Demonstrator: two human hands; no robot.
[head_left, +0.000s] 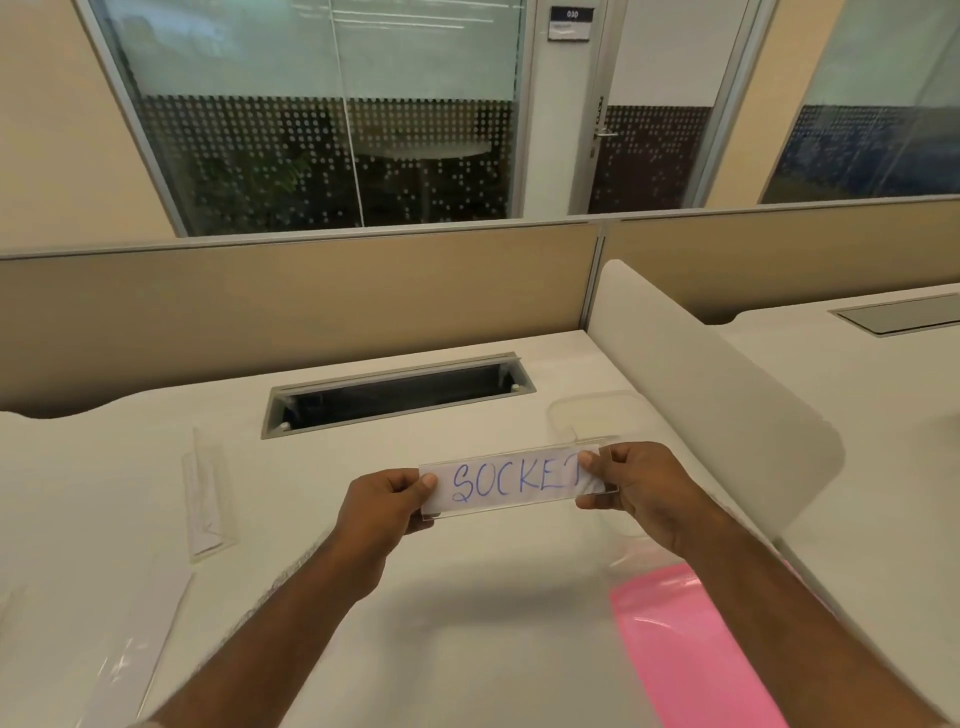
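Above the white desk, your left hand pinches the left end of the clear label holder, thumb on its front. It hangs level between your hands, its paper reading "SOCKET". Your right hand pinches the right end, near a pink plastic bag.

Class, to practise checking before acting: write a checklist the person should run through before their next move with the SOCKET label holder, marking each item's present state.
1. Left hand grips the label holder at its left end: ok.
2. Right hand pinches its right end: ok.
3. SOCKET reads upright, facing the person: ok.
4. Holder level: not ok, right end sits higher.
5. Paper fully seated in the holder: cannot tell.
6. Cable slot beyond the holder open: ok.
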